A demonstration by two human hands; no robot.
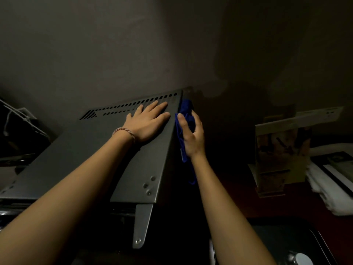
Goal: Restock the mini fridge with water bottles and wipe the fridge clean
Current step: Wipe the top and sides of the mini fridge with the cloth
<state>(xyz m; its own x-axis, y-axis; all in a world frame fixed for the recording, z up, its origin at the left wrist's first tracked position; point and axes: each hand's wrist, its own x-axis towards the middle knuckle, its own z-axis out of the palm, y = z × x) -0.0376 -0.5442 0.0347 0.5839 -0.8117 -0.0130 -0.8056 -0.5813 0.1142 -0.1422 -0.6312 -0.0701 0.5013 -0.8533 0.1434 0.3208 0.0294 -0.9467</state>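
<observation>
The mini fridge (99,150) fills the left and middle of the view, seen from above: a grey metal top with a row of vent slots (133,106) along its far edge and a metal hinge bracket (142,224) at its near right corner. The left hand (148,122) lies flat on the far right part of the top, fingers straight and together, grip apart and holding nothing; a braided bracelet (124,131) circles its wrist. Just beside it, over the right edge of the fridge, the right hand (192,134) has its grip clamped on a blue cloth (186,111), thumb on the near face and fingers curled round the far side, the cloth against the fridge's dark right wall and a strip of it hanging down below the wrist. Farther right, in shadow, stand a card holder (277,150) and a stack of white towels (328,188). No water bottles show.
</observation>
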